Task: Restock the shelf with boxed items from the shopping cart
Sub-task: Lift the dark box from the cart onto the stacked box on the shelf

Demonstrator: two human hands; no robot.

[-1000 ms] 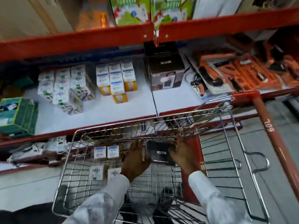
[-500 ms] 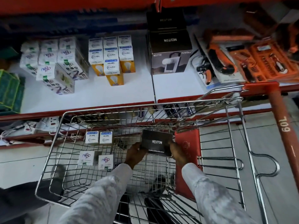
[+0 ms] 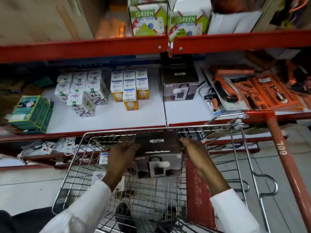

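Store shelf [image 3: 107,118] ahead | left hand [image 3: 122,153], right hand [image 3: 193,148] grip clamps dark box [image 3: 159,153] sides above cart [image 3: 235,132] | likely stiff, light; hold opposite sides

"NEUTON" marks the held box [image 3: 158,148] (and shelf box [image 3: 180,81]); "GREEN" cartons [image 3: 148,21]; post [image 3: 282,148] "109".
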